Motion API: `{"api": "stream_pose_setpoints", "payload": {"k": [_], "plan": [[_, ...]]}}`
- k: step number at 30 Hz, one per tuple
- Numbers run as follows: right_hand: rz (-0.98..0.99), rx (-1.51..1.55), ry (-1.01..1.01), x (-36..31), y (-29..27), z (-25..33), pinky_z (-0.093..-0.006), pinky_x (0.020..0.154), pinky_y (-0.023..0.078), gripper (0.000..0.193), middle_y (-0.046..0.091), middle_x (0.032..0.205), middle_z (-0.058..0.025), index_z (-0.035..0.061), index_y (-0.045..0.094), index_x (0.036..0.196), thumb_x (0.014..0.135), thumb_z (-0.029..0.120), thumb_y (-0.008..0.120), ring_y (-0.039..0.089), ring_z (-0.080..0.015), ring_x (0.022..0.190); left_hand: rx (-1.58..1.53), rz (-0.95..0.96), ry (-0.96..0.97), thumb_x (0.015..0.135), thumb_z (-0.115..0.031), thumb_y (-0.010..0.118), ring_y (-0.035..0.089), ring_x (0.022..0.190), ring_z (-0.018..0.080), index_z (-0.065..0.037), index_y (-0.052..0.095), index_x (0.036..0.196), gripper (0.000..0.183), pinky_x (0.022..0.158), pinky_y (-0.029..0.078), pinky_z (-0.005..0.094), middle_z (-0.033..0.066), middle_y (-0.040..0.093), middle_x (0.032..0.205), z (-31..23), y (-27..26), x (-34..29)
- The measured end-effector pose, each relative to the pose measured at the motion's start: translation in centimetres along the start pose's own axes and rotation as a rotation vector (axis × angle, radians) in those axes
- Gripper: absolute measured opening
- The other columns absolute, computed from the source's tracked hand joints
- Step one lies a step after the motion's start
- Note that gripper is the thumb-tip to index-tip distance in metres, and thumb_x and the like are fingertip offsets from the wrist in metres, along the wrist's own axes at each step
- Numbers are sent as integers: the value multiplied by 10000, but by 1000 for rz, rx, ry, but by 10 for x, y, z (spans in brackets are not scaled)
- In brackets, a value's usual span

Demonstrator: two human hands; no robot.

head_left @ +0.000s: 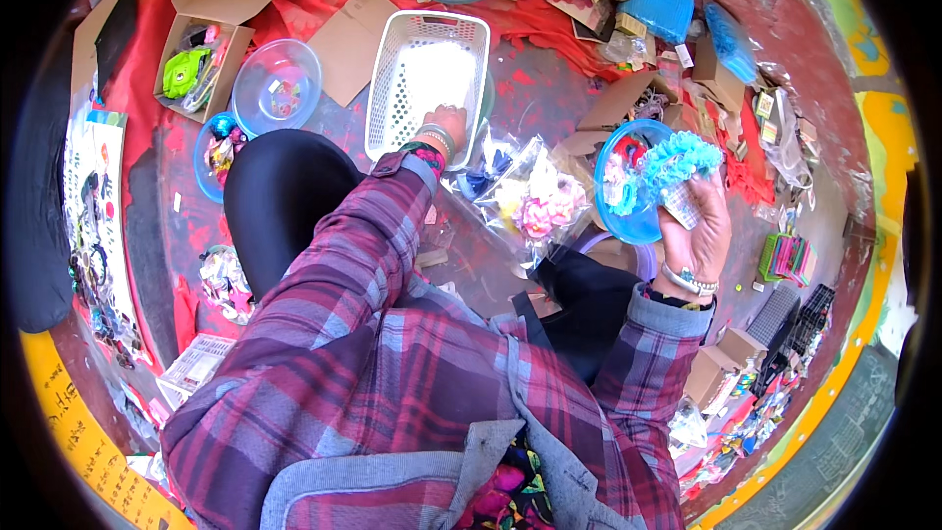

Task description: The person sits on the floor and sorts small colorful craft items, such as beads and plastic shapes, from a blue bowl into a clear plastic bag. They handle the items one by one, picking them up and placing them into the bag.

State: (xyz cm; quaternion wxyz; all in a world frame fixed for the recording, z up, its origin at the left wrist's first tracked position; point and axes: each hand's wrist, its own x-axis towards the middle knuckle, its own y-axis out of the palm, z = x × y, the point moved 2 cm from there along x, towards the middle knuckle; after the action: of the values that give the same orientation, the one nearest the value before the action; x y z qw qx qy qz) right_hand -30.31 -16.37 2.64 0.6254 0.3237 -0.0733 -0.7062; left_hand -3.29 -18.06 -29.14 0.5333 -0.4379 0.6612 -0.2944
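My right hand (697,236) is closed around fluffy blue scrunchies (677,169) with a pale card attached, held over a round blue basin (628,226). More fluffy blue and pink pieces lie in that basin. My left hand (449,126) lies at the near right corner of a white perforated plastic basket (378,88), its fingers curled at the basket's side and partly hidden. Glare washes out the basket's inside. Between my hands rest a clear bag with pink and white flower hair ornaments (545,206) and a dark blue bow (486,175) in clear wrap.
At left stand a cardboard box (235,49) with a bright green item, a clear round basin (278,79) and a smaller blue basin (204,172). Flat cardboard (339,44) lies beside the basket. Blue trays (657,5) and an open carton (628,103) are at the far right.
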Motion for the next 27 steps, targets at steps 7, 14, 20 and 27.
{"api": "stream_pose_setpoints", "payload": {"k": [7, 14, 20, 27], "plan": [[15, -7, 52, -2, 3, -4, -392, 899, 435, 423, 573, 1118, -88, 39, 471, 1210, 792, 12, 532, 551, -228, 1032, 34, -45, 39, 801, -123, 468, 586, 957, 285, -61, 595, 964, 216, 825, 448, 400, 141, 616, 993, -8, 3, 5], [42, 13, 80, -2, 8, -4, -412, 902, 451, 452, 565, 1104, -114, 3, 421, 1229, 789, -31, 517, 567, -243, 1009, -92, -15, -97, 791, -140, 469, 632, 871, 288, -69, 665, 886, 229, 784, 472, 384, 155, 653, 909, -4, -2, 4], [30, -9, 77, -4, 13, -5, -383, 861, 470, 402, 584, 1042, -89, 15, 450, 1190, 796, -34, 513, 582, -213, 963, -162, -135, -214, 788, -188, 497, 632, 854, 291, -87, 683, 827, 215, 754, 475, 386, 152, 655, 884, 4, -18, -3], [43, -32, 70, -2, 6, -6, -380, 846, 477, 396, 580, 1043, -92, 12, 447, 1185, 795, -33, 502, 584, -214, 949, -61, -262, -146, 767, -389, 599, 583, 879, 291, -89, 680, 821, 316, 743, 469, 398, 125, 647, 819, 10, -39, -14]]}}
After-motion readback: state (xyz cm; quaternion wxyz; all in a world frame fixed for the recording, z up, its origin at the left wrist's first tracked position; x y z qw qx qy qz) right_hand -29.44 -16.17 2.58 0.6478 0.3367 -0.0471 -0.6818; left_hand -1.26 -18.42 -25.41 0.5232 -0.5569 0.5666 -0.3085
